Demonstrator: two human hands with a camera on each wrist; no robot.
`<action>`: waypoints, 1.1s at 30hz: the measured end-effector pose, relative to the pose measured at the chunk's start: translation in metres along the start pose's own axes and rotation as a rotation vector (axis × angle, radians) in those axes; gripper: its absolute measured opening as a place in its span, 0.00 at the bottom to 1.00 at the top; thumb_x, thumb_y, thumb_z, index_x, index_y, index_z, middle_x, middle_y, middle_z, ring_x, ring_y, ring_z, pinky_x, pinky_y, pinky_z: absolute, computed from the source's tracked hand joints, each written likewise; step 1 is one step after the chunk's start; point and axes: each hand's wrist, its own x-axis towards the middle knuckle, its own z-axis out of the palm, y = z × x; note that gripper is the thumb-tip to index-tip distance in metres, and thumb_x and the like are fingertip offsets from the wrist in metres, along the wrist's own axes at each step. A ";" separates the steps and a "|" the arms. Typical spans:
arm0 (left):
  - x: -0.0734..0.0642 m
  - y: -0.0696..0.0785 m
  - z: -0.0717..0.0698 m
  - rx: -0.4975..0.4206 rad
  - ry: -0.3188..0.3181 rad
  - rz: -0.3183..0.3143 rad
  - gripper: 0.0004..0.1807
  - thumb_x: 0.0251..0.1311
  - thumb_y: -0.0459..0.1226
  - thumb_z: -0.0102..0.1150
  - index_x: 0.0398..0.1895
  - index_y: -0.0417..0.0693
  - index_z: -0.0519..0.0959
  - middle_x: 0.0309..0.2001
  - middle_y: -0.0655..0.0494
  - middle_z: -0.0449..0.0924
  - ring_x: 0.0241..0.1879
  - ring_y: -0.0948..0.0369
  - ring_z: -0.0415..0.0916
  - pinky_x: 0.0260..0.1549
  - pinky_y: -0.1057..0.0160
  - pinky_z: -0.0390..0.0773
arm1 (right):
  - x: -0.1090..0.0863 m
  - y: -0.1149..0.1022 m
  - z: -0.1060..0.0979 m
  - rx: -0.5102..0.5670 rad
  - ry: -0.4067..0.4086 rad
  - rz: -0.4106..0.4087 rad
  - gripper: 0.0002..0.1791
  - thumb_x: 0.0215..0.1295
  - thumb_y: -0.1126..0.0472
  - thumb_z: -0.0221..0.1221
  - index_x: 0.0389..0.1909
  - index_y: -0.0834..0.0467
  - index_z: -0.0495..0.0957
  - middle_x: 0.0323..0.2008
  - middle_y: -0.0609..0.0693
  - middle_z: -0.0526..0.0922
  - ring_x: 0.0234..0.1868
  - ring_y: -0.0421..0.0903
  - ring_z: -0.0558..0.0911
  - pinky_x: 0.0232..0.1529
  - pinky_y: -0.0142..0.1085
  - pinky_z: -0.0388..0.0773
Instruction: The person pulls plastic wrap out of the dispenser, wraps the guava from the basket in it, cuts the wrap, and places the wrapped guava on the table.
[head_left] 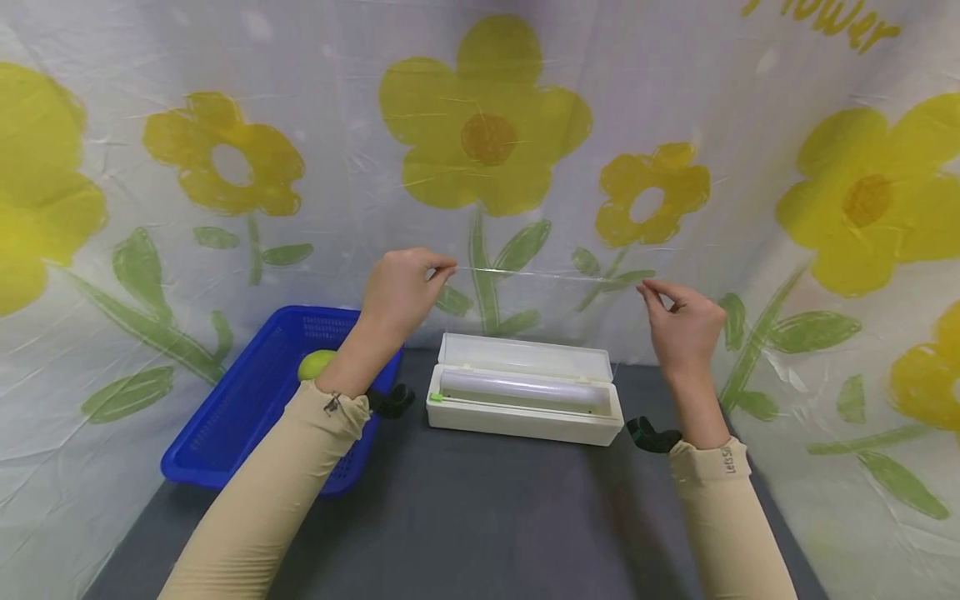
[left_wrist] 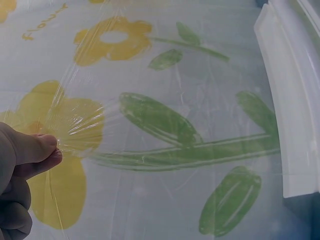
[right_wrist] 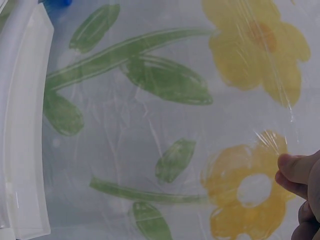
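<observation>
A sheet of clear plastic wrap [head_left: 540, 273] is stretched between both hands, raised above an open white dispenser box [head_left: 525, 425]. My left hand [head_left: 401, 287] pinches one upper corner between thumb and forefinger; creases fan out from that grip in the left wrist view. At the opposite corner, my right hand [head_left: 682, 321] pinches the film the same way, with wrinkles by the fingertips in the right wrist view. Inside the box lies the roll of wrap [head_left: 525, 387]. The box lid [head_left: 525, 357] is tipped back, and a green slider [head_left: 436, 397] sits at the front left edge.
A blue plastic basket [head_left: 225, 425] stands left of the box, partly behind the left forearm, with a yellow-green round fruit [head_left: 315, 364] in it. Everything rests on a dark grey tabletop [head_left: 480, 517]. A flower-printed curtain [head_left: 337, 167] hangs behind and at both sides.
</observation>
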 end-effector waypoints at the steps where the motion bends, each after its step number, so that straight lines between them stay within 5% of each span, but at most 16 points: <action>1: 0.001 0.000 0.000 -0.002 0.001 -0.001 0.09 0.70 0.37 0.69 0.48 0.44 0.92 0.43 0.46 0.92 0.38 0.50 0.89 0.37 0.52 0.86 | 0.001 0.000 0.000 0.000 0.004 0.000 0.08 0.69 0.59 0.71 0.41 0.61 0.93 0.35 0.60 0.92 0.17 0.16 0.59 0.23 0.17 0.55; 11: -0.004 -0.003 -0.006 -0.011 0.001 -0.015 0.09 0.70 0.37 0.69 0.48 0.44 0.92 0.45 0.46 0.92 0.43 0.49 0.89 0.44 0.50 0.86 | 0.001 -0.004 0.004 0.010 0.000 -0.023 0.07 0.70 0.61 0.71 0.41 0.61 0.93 0.36 0.60 0.92 0.19 0.18 0.61 0.25 0.16 0.56; 16: -0.006 -0.004 -0.003 0.011 0.018 0.007 0.09 0.70 0.37 0.69 0.48 0.45 0.92 0.44 0.46 0.92 0.40 0.50 0.89 0.38 0.51 0.86 | -0.001 -0.001 0.005 0.010 0.008 -0.012 0.08 0.69 0.61 0.72 0.41 0.62 0.93 0.36 0.60 0.92 0.16 0.23 0.63 0.23 0.17 0.56; 33: 0.005 0.005 -0.010 -0.017 0.059 0.046 0.09 0.70 0.37 0.70 0.48 0.43 0.92 0.42 0.45 0.92 0.37 0.48 0.89 0.36 0.50 0.85 | 0.009 -0.005 -0.006 0.029 0.031 0.012 0.10 0.70 0.60 0.70 0.41 0.64 0.93 0.34 0.61 0.92 0.15 0.17 0.60 0.21 0.18 0.56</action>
